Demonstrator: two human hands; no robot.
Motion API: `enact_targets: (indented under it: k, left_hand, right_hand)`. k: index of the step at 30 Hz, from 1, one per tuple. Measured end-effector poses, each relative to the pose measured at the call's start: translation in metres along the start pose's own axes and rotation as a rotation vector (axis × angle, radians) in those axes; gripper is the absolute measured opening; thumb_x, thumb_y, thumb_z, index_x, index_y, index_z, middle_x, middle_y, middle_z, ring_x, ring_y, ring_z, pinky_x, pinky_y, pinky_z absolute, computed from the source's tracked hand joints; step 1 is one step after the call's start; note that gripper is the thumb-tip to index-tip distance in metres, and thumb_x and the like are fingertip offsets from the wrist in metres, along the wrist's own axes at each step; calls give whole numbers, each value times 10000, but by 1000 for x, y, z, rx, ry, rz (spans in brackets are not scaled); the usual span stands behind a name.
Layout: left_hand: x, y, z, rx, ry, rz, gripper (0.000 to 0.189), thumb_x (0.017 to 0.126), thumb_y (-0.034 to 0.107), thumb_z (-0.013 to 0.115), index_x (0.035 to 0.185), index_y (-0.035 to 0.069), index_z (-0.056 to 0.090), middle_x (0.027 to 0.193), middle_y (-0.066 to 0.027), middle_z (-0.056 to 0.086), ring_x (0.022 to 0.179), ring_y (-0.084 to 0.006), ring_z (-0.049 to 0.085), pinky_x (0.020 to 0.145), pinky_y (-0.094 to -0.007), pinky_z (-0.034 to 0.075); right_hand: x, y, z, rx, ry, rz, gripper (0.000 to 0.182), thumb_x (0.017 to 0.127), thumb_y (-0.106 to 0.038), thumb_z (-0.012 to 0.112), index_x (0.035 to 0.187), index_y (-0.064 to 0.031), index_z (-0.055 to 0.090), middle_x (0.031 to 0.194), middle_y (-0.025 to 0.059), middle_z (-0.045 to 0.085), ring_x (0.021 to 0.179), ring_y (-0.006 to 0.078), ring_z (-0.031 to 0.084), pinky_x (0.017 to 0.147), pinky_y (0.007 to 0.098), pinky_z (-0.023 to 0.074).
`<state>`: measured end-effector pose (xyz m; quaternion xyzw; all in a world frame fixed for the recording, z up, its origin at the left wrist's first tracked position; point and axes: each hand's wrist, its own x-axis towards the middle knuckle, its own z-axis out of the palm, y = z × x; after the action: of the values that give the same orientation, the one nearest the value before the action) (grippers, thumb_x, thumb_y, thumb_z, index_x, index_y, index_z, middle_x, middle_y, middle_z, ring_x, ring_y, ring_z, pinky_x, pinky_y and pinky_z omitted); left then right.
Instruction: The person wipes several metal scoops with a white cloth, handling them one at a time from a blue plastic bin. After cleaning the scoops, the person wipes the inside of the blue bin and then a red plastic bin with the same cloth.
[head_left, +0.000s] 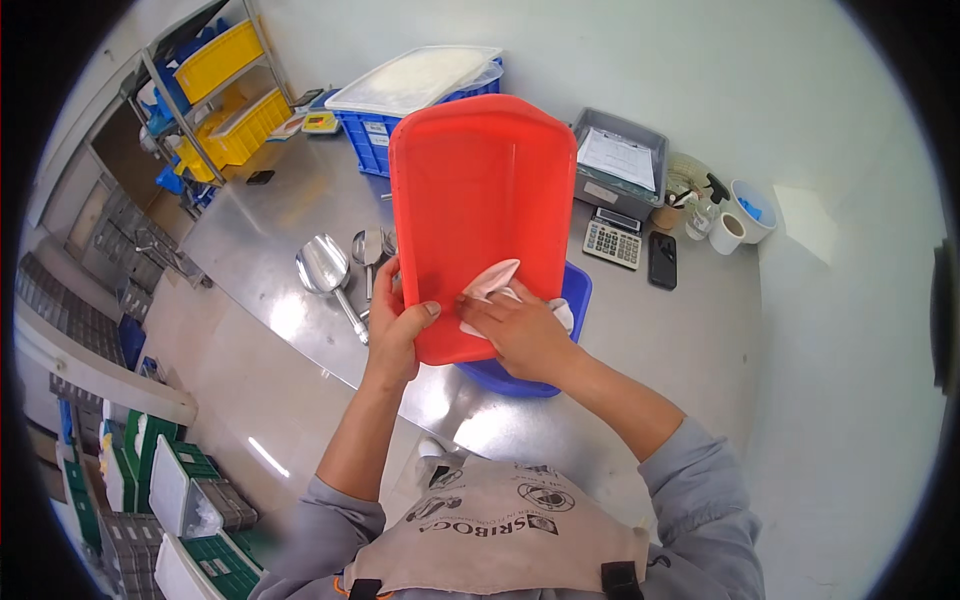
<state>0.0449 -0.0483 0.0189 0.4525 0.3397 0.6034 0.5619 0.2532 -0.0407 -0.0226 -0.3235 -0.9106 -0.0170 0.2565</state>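
A red plastic tub (480, 195) is tilted up in front of me, its inside facing me. My left hand (397, 322) grips its lower left rim, thumb on the inner side. With my right hand (521, 322) I press a white cloth (493, 279) against the inside near the lower end; part of the cloth hangs over the right rim. Behind and below the tub is a blue plastic basin (577, 289) on the steel table (675, 352). A large metal scoop (324, 266) and a smaller metal scoop (367, 249) lie left of the tub, nearest my left hand.
A lidded blue crate (371, 142) stands at the back, beside a scale (321, 122). Rightward are a grey bin (600, 187) with papers, a calculator (613, 238), a phone (662, 259), a spray bottle (703, 217) and a tape roll (727, 233). A metal rack (180, 112) holds yellow crates.
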Motion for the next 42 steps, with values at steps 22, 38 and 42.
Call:
enact_targets:
  k: [22,38,42]
  left_hand:
    - [-6,-1,22,-256,18,115,627,896,224,578,1460,-4,432,1391,-134,579,1293,-264,559,1098,-417,441]
    - [-4,18,5,-77,30,86,855,708,165,659,1497,22,362,1384,-154,521,1263,-266,544,1064,-384,453]
    - [-5,26,21,-8,10,121,878,710,188,681,1502,6,349,1394,-168,517,1282,-276,547,1076,-410,456]
  right_hand:
    - [-1,6,3,-244,643,-287,272,808,-146,712,1071,-104,656,1031,67,645,968,264,647,896,470,507]
    - [3,10,-6,122,171,145,409,732,-37,643,1140,-33,666,1121,158,684,1139,357,616,1004,462,462]
    - [-25,49,-6,-65,186,157,486,694,-3,677,1178,-23,638,1133,178,661,1097,384,613,973,491,476]
